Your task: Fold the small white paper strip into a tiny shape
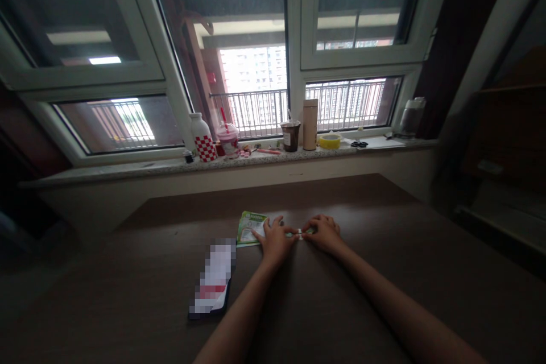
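Note:
My left hand (276, 242) and my right hand (325, 233) meet over the middle of the brown table. Between their fingertips is a small, flat white-and-green piece (300, 234), pinched from both sides. It is too small and partly covered for me to tell its kind. The outer fingers of my left hand are spread, and they reach over the right edge of a green-and-white printed packet or leaflet (247, 231) lying flat. A phone (213, 278), its screen blurred out, lies left of my left forearm.
Behind the table (162, 227) runs a stone windowsill (170, 165). On it stand a red-checked white bottle (203, 139), a pink cup (228, 139), a dark drink cup (290, 136), a tan flask (310, 125), yellow tape (330, 141) and scissors (359, 144). Windows rise above.

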Available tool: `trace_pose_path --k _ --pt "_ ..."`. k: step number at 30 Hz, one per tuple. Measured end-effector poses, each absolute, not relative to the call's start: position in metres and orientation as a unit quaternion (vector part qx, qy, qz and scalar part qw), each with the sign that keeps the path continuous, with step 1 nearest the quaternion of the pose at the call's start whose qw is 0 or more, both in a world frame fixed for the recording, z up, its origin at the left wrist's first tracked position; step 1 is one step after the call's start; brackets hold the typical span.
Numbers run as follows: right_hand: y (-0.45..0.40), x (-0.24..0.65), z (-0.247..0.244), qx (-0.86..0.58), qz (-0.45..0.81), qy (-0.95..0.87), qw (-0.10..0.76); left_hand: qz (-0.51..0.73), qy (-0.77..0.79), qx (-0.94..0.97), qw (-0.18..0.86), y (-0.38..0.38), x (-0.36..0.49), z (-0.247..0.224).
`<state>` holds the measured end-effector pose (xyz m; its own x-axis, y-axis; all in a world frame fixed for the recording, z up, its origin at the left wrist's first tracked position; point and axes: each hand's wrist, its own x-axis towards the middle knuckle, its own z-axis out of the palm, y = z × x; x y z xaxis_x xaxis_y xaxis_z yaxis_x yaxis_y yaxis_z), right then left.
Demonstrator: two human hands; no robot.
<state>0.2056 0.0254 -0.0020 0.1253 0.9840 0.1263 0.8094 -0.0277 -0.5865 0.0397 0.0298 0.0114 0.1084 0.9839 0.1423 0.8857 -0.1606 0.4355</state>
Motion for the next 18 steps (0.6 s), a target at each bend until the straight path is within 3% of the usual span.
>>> trace_pose_path --k 18 --pt "0.0307 0.2166 -0.0039 -0.698 0.192 -0.646 0.243 0.204 0.623 0.745 0.123 0.0302 0.0308 0.0038"
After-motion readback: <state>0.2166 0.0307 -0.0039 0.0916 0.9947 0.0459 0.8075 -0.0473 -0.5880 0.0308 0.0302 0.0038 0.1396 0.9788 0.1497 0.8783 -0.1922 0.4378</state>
